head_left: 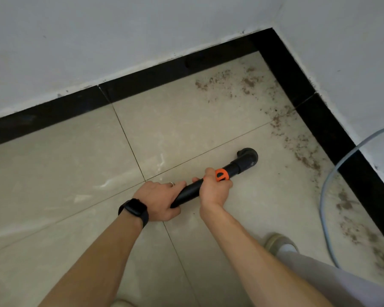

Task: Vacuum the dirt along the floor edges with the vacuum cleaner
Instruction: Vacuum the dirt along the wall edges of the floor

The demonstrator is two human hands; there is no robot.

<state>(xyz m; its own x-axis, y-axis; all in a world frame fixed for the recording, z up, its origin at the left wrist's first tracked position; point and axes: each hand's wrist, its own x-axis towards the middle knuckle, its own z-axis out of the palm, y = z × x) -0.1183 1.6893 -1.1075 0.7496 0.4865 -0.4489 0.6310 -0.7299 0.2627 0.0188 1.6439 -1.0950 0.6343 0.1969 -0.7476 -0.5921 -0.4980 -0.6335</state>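
Dirt (307,159) lies in brown scatters along the right-hand skirting (333,131) and up into the corner, while my nozzle (248,156) rests on open tile, near that band but not yet in it. Both hands are on the black wand (190,191). My right hand (215,190) is wrapped round it just behind the orange collar (222,175), and my left hand (162,200) is curled round the end nearer me.

The worry I see is the pale blue cord (326,189). It drops down the wall and runs over the floor (53,185) right beside the dirt. If I swing the nozzle toward the edge without minding it, I reckon the head could catch the cord and drag it through the grit, spreading it further. Pushing in too fast would likely plough the loose bits against the skirting instead of lifting them. The round head may also leave the very corner untouched. My shoe (279,241) stands close to the lower patches, so one careless step could tread them across the clean tile
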